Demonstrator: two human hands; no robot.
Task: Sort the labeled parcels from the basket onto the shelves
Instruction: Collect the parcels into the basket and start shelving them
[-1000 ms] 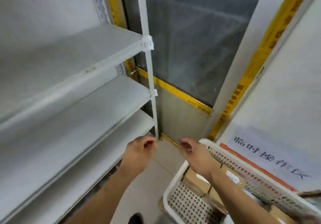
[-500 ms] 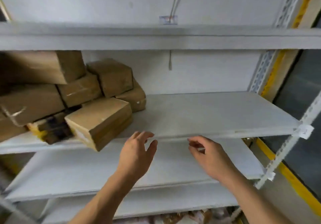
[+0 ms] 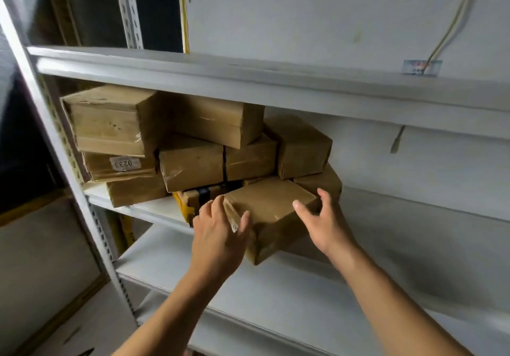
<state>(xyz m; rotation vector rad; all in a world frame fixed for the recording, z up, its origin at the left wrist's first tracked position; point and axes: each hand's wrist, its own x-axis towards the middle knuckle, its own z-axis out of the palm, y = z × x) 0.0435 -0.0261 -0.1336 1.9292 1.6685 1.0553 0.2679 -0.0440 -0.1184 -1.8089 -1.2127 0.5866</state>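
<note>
Several brown cardboard parcels (image 3: 193,159) are stacked at the left of the middle shelf (image 3: 414,209). One parcel bears a label reading 0239 (image 3: 123,164). The front parcel (image 3: 271,206) lies tilted, its near corner overhanging the shelf edge. My left hand (image 3: 220,234) touches its left end, fingers loosely spread and thumb against the front face. My right hand (image 3: 323,223) is at its right corner, thumb over the top and fingers spread behind the corner. Neither hand carries anything. The basket is out of view.
The upper shelf (image 3: 248,79) runs just above the stack. A lower shelf (image 3: 276,286) lies bare under my arms. The white upright post (image 3: 55,148) stands at the left. A yellowish cable (image 3: 452,21) hangs down the wall at the right.
My view swung left from the basket and door to the stacked shelf. Both empty hands rose and reached forward, arriving at the two ends of the overhanging front parcel.
</note>
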